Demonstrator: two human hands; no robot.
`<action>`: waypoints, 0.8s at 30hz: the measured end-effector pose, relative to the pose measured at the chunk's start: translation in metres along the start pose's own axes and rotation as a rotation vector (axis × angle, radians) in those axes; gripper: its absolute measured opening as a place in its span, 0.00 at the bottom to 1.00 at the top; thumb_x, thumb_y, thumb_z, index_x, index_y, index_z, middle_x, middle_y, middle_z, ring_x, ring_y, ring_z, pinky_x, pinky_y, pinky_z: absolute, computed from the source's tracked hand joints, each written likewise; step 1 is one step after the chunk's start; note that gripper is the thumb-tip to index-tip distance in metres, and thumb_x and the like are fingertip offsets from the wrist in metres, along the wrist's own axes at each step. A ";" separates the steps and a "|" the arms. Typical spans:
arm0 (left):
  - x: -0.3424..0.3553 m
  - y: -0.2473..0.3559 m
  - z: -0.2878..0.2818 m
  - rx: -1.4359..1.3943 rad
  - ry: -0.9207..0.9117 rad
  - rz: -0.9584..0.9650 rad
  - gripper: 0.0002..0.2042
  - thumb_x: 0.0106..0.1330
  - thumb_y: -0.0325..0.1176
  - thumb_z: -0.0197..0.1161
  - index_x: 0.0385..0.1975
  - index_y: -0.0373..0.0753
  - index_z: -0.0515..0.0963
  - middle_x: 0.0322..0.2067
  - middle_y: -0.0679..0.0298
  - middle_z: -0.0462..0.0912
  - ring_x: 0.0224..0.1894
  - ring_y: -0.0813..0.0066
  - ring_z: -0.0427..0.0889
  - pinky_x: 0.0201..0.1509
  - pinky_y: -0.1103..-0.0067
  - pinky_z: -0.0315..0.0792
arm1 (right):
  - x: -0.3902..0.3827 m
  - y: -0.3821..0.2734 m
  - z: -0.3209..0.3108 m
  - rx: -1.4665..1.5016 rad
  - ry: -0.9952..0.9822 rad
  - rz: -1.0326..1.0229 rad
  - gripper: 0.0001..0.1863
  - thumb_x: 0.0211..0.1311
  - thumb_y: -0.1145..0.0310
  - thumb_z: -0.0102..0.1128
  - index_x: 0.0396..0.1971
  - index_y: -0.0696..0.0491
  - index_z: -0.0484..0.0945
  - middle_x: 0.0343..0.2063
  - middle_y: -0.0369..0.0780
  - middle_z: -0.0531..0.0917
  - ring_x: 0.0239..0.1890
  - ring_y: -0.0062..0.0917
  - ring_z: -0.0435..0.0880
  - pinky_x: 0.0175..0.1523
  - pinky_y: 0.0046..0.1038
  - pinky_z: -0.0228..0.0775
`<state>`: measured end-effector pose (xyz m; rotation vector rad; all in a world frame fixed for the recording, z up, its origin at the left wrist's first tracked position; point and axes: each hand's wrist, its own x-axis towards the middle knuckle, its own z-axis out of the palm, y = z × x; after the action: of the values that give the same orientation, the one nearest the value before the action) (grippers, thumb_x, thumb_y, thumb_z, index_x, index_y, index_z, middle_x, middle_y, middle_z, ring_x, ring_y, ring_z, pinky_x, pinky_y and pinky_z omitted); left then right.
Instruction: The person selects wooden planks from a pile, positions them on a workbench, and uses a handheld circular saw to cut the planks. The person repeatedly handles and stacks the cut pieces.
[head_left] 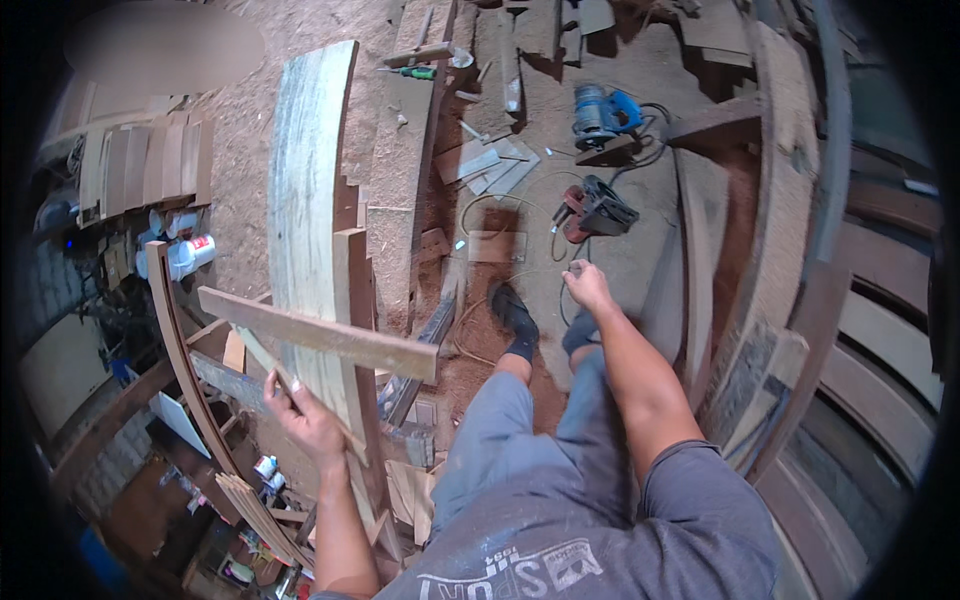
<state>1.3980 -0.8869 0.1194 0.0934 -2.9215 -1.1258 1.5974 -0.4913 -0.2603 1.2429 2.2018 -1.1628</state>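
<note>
Head view: left hand (308, 422) holds wooden strip (261, 357); white bucket (188, 259) hides its contents.

The dusty floor (250, 130) carries two power tools (596, 208) and offcuts (505, 165).

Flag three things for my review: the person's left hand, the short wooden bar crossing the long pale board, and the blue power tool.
Left hand (308, 425): head view, middle of the hand.
Short wooden bar (318, 331): head view, midway along its length.
Blue power tool (592, 113): head view, on its body.
</note>
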 end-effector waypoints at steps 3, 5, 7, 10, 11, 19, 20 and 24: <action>0.005 0.008 0.003 -0.068 0.012 -0.046 0.20 0.84 0.27 0.48 0.73 0.36 0.63 0.59 0.51 0.80 0.59 0.71 0.79 0.65 0.71 0.72 | 0.067 0.021 0.026 -0.086 -0.102 -0.030 0.22 0.70 0.57 0.67 0.55 0.57 0.86 0.50 0.53 0.89 0.56 0.49 0.88 0.63 0.46 0.78; 0.008 -0.006 -0.001 -0.056 0.005 -0.059 0.20 0.84 0.26 0.48 0.73 0.36 0.63 0.61 0.51 0.79 0.62 0.71 0.77 0.68 0.70 0.70 | 0.120 0.018 0.030 -0.136 -0.089 -0.144 0.21 0.72 0.56 0.64 0.52 0.58 0.87 0.52 0.54 0.88 0.57 0.50 0.86 0.64 0.47 0.76; 0.012 -0.003 0.004 -0.006 0.024 -0.006 0.20 0.84 0.26 0.48 0.73 0.35 0.64 0.64 0.53 0.77 0.64 0.70 0.77 0.72 0.70 0.68 | 0.171 0.030 0.051 -0.210 0.125 -0.458 0.19 0.78 0.59 0.58 0.54 0.59 0.85 0.57 0.55 0.85 0.63 0.48 0.81 0.71 0.44 0.71; -0.005 0.004 -0.004 0.100 0.081 -0.008 0.19 0.84 0.27 0.49 0.72 0.35 0.65 0.67 0.55 0.74 0.67 0.67 0.76 0.75 0.69 0.67 | 0.223 0.007 0.065 -0.442 -0.063 -0.481 0.25 0.78 0.55 0.55 0.58 0.62 0.82 0.67 0.59 0.76 0.73 0.55 0.69 0.79 0.53 0.56; -0.003 0.005 -0.008 0.087 0.082 -0.005 0.20 0.84 0.27 0.50 0.72 0.35 0.65 0.66 0.55 0.74 0.68 0.67 0.76 0.75 0.69 0.67 | 0.256 0.022 0.083 -0.614 -0.151 -0.405 0.26 0.77 0.52 0.55 0.60 0.59 0.82 0.70 0.60 0.74 0.75 0.57 0.67 0.79 0.58 0.52; 0.008 -0.006 0.000 -0.020 0.041 -0.004 0.19 0.83 0.30 0.53 0.70 0.34 0.66 0.65 0.54 0.75 0.68 0.67 0.74 0.75 0.68 0.66 | 0.347 0.122 0.148 -0.560 0.086 -0.058 0.34 0.71 0.67 0.57 0.77 0.51 0.64 0.81 0.50 0.58 0.72 0.54 0.74 0.75 0.57 0.66; 0.010 -0.004 0.005 -0.024 0.042 0.006 0.19 0.83 0.30 0.53 0.69 0.34 0.66 0.64 0.54 0.76 0.68 0.67 0.74 0.75 0.68 0.66 | 0.343 0.131 0.141 -0.551 0.110 -0.065 0.39 0.70 0.68 0.57 0.80 0.49 0.58 0.82 0.49 0.55 0.72 0.54 0.75 0.73 0.57 0.68; 0.007 -0.005 0.000 -0.021 0.088 -0.031 0.18 0.83 0.28 0.52 0.68 0.32 0.67 0.61 0.54 0.77 0.65 0.69 0.75 0.75 0.69 0.65 | 0.285 0.165 0.088 -0.157 -0.101 0.080 0.41 0.70 0.64 0.59 0.82 0.43 0.57 0.68 0.55 0.76 0.65 0.54 0.81 0.66 0.46 0.75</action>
<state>1.3909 -0.8905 0.1158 0.1836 -2.8408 -1.1256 1.5708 -0.3627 -0.5747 1.1697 2.1054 -0.9801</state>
